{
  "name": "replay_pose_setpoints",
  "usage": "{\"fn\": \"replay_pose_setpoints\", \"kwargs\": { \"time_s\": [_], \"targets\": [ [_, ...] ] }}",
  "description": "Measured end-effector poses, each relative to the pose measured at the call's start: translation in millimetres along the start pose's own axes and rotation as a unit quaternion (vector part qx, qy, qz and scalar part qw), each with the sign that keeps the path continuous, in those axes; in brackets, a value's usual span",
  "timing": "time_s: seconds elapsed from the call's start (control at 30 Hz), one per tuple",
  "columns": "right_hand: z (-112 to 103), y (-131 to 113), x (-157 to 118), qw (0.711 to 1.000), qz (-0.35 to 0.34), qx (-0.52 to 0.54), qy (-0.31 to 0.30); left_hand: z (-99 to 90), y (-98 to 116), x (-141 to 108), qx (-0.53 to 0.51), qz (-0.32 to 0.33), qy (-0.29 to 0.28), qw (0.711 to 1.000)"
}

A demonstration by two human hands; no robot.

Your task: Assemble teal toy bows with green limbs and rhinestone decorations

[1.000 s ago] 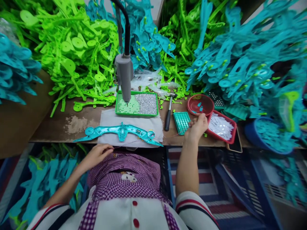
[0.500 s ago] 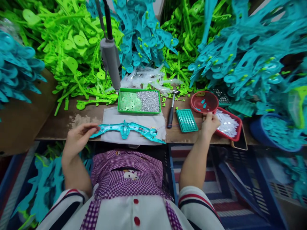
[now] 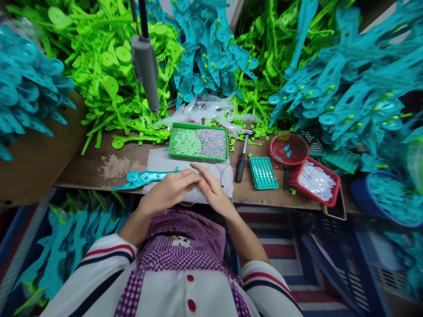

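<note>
Worktop [image 3: 82, 169]: the back edge is being crowded by heaped green parts [image 3: 122, 90] and turquoise parts [image 3: 357, 83].
Workpiece: a turquoise bow-shaped part [image 3: 148, 177] is being supported along the front edge of the worktop, partly on a white cloth [image 3: 160, 159]; its left end is being shown beyond the cloth toward the front-left corner, while its middle and most of its right half are being hidden by the hands.
Left hand [image 3: 173, 187]: being held over the part with fingers bent; whether anything is being gripped cannot be told.
Right hand [image 3: 214, 193]: being overlapped with the left fingers over the cloth, its own fingers stretched leftward; its grip is being hidden and cannot be told.
Green tray [image 3: 185, 141]: being backed by pale translucent pieces [image 3: 211, 112]; its right side is being covered by silver bits [image 3: 211, 143].
Hammer [image 3: 241, 167]: being supported right of the cloth, its handle pointed toward the front edge.
Right side: a teal tray [image 3: 263, 173], a red bowl [image 3: 277, 152] and a red box [image 3: 295, 178] of white pieces [image 3: 315, 180] are being carried near the front-right edge.
Overhead: a grey driver [image 3: 145, 72] is being hung by its cable before the green heap.
</note>
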State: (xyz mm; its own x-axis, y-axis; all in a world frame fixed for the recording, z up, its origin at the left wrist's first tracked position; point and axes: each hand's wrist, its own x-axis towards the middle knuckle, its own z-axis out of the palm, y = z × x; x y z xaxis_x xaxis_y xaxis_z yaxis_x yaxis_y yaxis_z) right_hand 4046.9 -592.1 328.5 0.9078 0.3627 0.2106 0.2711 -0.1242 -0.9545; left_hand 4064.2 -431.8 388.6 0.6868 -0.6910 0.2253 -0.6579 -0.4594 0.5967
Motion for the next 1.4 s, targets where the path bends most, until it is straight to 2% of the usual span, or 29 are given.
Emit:
{"fn": "replay_pose_setpoints", "kwargs": {
  "time_s": [0.07, 0.13, 0.2, 0.27, 0.37, 0.47, 0.57, 0.63, 0.67, 0.8, 0.9, 1.0, 1.07, 1.1, 1.2, 1.27, 1.33, 1.4],
  "targets": [
    [4, 2, -4, 0.997, 0.057, 0.03, -0.04, 2.7, -6, -22, -0.018, -0.002, 0.044, 0.999],
    [4, 4, -11, 0.996, 0.084, 0.01, -0.042, 7.8, -11, -40, -0.033, -0.019, 0.089, 0.995],
    [4, 5, -17, 0.996, 0.075, -0.021, -0.038, 14.3, -16, -52, -0.06, -0.063, 0.121, 0.989],
    [8, 7, -20, 0.996, 0.058, -0.053, -0.04, 18.9, -22, -60, -0.124, -0.142, 0.134, 0.973],
    [14, 8, -18, 0.991, 0.036, -0.12, -0.051, 18.5, -33, -64, -0.288, -0.266, 0.145, 0.908],
    [18, 3, -2, 0.988, 0.005, -0.147, -0.043, 15.5, -47, -66, -0.423, -0.313, 0.188, 0.83],
    [20, 0, 24, 0.993, 0.007, -0.095, 0.063, 23.2, -55, -75, -0.454, -0.349, 0.24, 0.784],
    [22, 10, 36, 0.991, 0.015, -0.047, 0.128, 35.8, -57, -86, -0.444, -0.396, 0.256, 0.762],
    [24, 18, 38, 0.989, 0.018, -0.032, 0.14, 43.0, -56, -92, -0.44, -0.423, 0.268, 0.746],
    [34, 65, 21, 0.989, 0.067, -0.036, 0.124, 63.5, -50, -103, -0.445, -0.489, 0.361, 0.657],
    [37, 87, 4, 0.99, 0.071, -0.049, 0.111, 62.1, -46, -96, -0.48, -0.491, 0.396, 0.61],
    [35, 91, 0, 0.995, 0.042, -0.06, 0.072, 54.4, -46, -83, -0.516, -0.497, 0.402, 0.57],
    [32, 90, 2, 0.996, 0.028, -0.069, 0.052, 52.2, -48, -77, -0.525, -0.499, 0.399, 0.563],
    [32, 89, 3, 0.996, 0.023, -0.075, 0.049, 52.6, -48, -74, -0.526, -0.495, 0.394, 0.568],
    [29, 84, 3, 0.994, 0.008, -0.105, 0.04, 58.3, -48, -69, -0.506, -0.458, 0.387, 0.62],
    [26, 79, -1, 0.992, -0.008, -0.125, 0.035, 63.2, -45, -66, -0.484, -0.424, 0.405, 0.65],
    [22, 71, -7, 0.989, -0.012, -0.14, 0.057, 66.7, -42, -65, -0.475, -0.41, 0.418, 0.657],
    [19, 63, -15, 0.983, 0.009, -0.157, 0.094, 68.1, -40, -65, -0.478, -0.419, 0.411, 0.653]
  ]
}}
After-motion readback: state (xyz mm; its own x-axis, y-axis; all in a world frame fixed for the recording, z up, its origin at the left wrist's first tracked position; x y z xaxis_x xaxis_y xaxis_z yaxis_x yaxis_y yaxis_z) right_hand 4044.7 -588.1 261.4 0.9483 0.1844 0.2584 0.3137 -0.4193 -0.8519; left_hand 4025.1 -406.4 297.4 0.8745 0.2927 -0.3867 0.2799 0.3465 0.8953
